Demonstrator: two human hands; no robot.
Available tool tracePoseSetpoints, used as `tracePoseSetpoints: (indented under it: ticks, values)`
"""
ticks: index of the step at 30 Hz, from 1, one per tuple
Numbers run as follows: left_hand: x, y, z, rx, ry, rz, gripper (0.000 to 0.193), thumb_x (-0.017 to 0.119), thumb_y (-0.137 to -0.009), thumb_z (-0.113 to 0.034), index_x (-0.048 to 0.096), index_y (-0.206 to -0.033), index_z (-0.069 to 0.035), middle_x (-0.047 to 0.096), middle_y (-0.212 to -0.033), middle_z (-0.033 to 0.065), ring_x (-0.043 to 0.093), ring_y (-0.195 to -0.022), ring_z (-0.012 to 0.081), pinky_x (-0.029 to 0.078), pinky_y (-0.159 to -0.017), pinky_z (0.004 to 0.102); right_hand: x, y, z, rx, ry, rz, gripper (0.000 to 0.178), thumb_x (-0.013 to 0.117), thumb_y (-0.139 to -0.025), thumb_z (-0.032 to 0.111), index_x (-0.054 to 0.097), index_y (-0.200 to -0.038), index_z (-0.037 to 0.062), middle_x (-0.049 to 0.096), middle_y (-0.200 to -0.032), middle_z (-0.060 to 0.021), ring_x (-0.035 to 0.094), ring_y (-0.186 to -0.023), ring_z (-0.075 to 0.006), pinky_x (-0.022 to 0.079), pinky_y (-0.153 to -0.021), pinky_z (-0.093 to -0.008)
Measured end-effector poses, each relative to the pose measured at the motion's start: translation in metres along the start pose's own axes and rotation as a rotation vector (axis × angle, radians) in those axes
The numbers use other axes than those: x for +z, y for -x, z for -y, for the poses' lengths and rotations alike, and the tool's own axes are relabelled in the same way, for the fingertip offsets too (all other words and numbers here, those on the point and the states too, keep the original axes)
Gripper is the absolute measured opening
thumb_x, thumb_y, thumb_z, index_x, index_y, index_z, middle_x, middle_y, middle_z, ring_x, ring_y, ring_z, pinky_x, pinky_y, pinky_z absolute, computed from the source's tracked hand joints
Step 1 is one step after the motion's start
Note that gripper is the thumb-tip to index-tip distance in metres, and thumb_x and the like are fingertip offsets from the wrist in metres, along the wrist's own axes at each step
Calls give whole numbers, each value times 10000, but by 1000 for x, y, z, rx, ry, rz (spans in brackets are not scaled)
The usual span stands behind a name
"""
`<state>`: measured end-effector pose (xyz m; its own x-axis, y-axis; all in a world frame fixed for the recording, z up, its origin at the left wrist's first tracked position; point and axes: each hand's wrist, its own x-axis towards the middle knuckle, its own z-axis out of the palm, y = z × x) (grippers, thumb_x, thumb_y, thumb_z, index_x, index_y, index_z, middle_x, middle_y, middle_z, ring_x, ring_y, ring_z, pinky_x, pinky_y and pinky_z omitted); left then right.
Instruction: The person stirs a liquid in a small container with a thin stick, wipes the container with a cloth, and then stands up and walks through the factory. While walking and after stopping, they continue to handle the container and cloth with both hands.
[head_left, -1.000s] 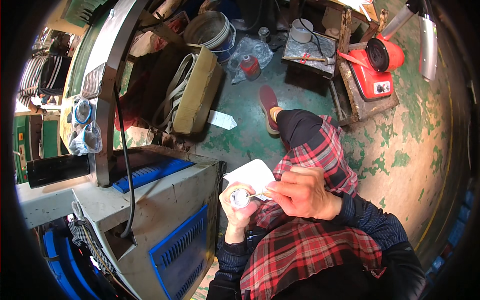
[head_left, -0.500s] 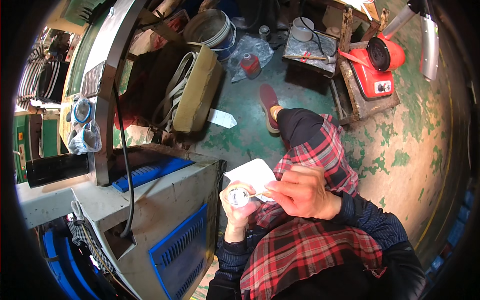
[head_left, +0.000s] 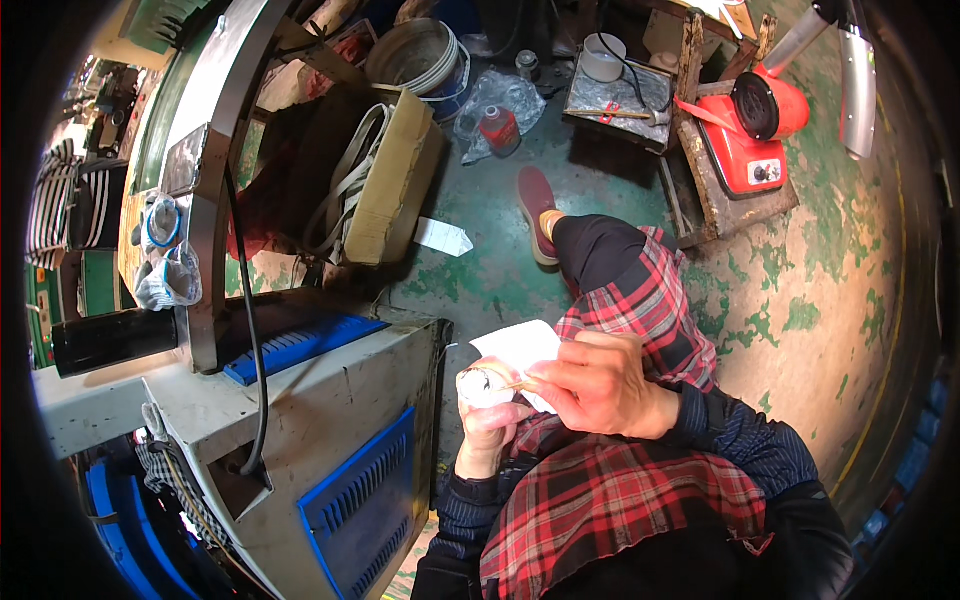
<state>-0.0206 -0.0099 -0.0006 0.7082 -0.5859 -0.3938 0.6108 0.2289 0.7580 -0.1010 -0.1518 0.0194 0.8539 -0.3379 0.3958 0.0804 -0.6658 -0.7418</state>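
In front of my lap, my left hand is closed around a small round open container, pale-rimmed with something dark inside. Beside the container, a bright white sheet sticks out between my hands; which hand bears it is hard to tell. My right hand is closed in a pinch on a thin light-brown stick. The stick points left toward the container's rim; glare hides whether its tip touches.
On my left stands a grey machine cabinet with blue vents. Ahead are a cardboard box, a bucket, a red bottle on clear plastic and a small metal-topped stand. A red device sits at right.
My left hand has shifted slightly right with the container, closer to my right hand. The white sheet has moved right too. The pinch on the stick stays.
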Motion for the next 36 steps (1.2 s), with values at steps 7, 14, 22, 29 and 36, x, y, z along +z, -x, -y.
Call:
tracePoseSetpoints:
  ticks: [7, 14, 22, 29, 36]
  values:
    - [8, -1, 4, 39, 92, -12, 313, 537, -415, -12, 562, -726, -2, 586, -680, 51, 560, -626, 143, 436, -580, 226, 2, 0, -2, 61, -101, 2, 70, 683, -738, 207, 668, -752, 140, 515, -612, 4, 528, -520, -179, 387, -438, -316]
    - [9, -2, 3, 9, 93, 1, 308, 538, -414, 4, 562, -721, -5, 593, -689, 54, 564, -630, 145, 442, -592, 234, -2, -1, -3, 55, -86, 22, 68, 684, -742, 204, 665, -747, 138, 515, -604, 2, 524, -512, -183, 388, -440, -317]
    - [-9, -3, -10, 69, -403, 135, 241, 630, -410, -26, 588, -648, -31, 592, -657, 28, 549, -599, 116, 415, -567, 229, -6, -2, -5, 87, -67, 4, 88, 698, -717, 170, 672, -757, 96, 530, -572, -28, 510, -489, -199, 369, -433, -315]
    - [-16, -4, -17, 180, -541, 129, 244, 647, -426, -45, 597, -664, -49, 584, -639, 23, 537, -576, 118, 403, -550, 237, -11, -8, -7, 59, -132, 45, 109, 715, -715, 159, 675, -792, 93, 537, -581, -26, 516, -507, -199, 379, -458, -314]
    - [-22, -2, -19, 149, -610, 125, 238, 644, -440, -61, 598, -673, -52, 575, -640, 24, 537, -580, 119, 409, -555, 241, -10, -6, -9, -44, -130, 127, 141, 676, -735, 133, 655, -874, 135, 534, -641, -1, 541, -558, -189, 406, -464, -309]
